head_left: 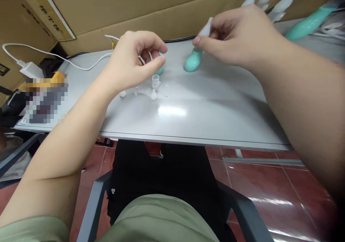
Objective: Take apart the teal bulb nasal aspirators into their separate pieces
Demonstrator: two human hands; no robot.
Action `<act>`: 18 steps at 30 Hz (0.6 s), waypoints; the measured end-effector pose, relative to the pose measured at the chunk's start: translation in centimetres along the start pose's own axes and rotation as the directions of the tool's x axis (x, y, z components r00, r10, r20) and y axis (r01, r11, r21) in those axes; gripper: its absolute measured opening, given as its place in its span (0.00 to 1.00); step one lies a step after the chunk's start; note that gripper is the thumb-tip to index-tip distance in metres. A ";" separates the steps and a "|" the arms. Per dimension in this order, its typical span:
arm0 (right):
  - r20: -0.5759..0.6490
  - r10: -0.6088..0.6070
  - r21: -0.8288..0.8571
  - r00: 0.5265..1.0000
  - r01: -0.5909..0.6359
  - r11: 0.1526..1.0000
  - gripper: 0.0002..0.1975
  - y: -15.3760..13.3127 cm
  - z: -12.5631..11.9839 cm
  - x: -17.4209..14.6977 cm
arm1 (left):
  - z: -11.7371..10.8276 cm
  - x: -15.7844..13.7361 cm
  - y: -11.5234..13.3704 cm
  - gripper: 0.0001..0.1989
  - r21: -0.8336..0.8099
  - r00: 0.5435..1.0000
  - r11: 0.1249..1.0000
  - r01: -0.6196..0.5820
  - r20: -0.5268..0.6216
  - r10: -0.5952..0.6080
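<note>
My right hand [231, 37] pinches a teal bulb syringe [193, 61] by its white tapered nozzle [206, 28]. The bulb's rounded end points down, at or just above the table. My left hand [137, 57] is curved, with a gap between thumb and index finger. Behind its thumb shows part of another teal bulb [161, 70]; the rest is hidden, and no firm grip on it is visible. Just below that hand stand a small clear cup-like piece [155, 81] and a small white cone-shaped piece [153, 94]. Several tiny whitish pieces [123, 94] lie close by.
White nozzles [284, 3] and a teal bulb [307, 23] are at the back right. A white cable runs from a charger [31, 70] at left, near a yellow object [57, 78] and a blurred-out item. Cardboard [113, 5] lines the grey table's [215, 116] back edge.
</note>
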State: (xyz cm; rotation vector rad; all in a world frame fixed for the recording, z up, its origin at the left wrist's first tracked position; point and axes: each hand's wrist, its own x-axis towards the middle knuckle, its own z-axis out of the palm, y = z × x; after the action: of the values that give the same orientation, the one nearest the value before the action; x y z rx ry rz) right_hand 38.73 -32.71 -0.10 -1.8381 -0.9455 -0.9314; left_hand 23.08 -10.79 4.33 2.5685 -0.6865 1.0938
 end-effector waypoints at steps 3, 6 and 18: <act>-0.052 0.025 0.093 0.998 -0.020 0.995 0.13 0.1 0.1 -0.2 | 0.3 1.6 1.7 0.14 0.068 0.997 0.996 0.064 0.041 -0.067; -0.120 -0.005 0.397 0.993 0.052 0.916 0.12 -0.4 0.1 -0.8 | 1.3 3.2 3.2 0.17 0.165 0.991 0.982 0.089 0.086 -0.105; -0.095 -0.099 0.838 0.991 0.133 0.529 0.29 -1.7 1.6 -1.6 | 3.6 2.3 1.7 0.19 0.071 0.988 0.997 -0.036 0.153 0.025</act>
State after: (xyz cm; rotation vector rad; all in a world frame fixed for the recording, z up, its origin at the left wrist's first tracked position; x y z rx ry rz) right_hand 36.94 -31.00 -1.48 -0.9042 -1.2232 -0.4109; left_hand 25.77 -14.47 3.69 2.7349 -0.7367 0.9560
